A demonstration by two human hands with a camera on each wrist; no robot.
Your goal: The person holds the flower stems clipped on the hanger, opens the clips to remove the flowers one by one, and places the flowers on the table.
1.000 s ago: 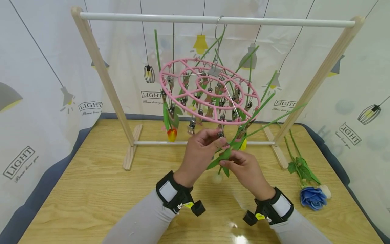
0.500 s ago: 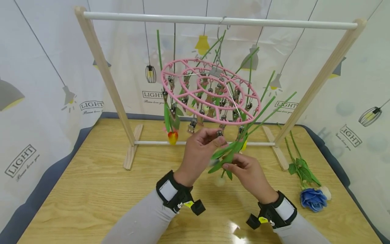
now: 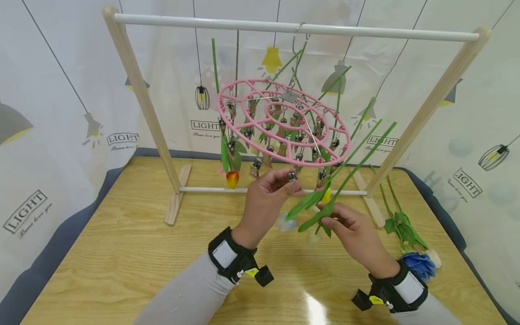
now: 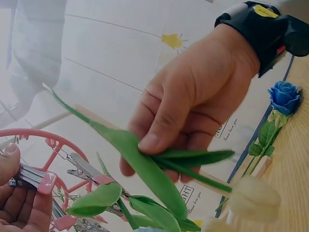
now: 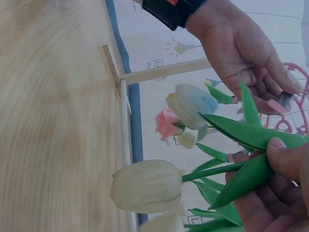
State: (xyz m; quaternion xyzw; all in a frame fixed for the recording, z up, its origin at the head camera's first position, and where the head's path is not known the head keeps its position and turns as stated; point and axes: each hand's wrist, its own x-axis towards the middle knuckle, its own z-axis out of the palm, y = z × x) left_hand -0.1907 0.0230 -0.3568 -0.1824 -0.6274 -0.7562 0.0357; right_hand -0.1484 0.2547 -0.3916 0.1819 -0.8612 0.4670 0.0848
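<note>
Since the white tulip (image 3: 314,235) was drawn rightward, pinched in the right hand (image 3: 357,234), a clip (image 3: 291,175) is squeezed by the left hand (image 3: 264,203).

Wooden table (image 3: 122,262); rack (image 3: 177,198), probably roses (image 3: 414,264).

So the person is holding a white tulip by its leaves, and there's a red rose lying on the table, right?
Not quite. The right hand does hold the white tulip by its leaves, but the rose lying on the table is blue, not red. The head view shows it.
</note>
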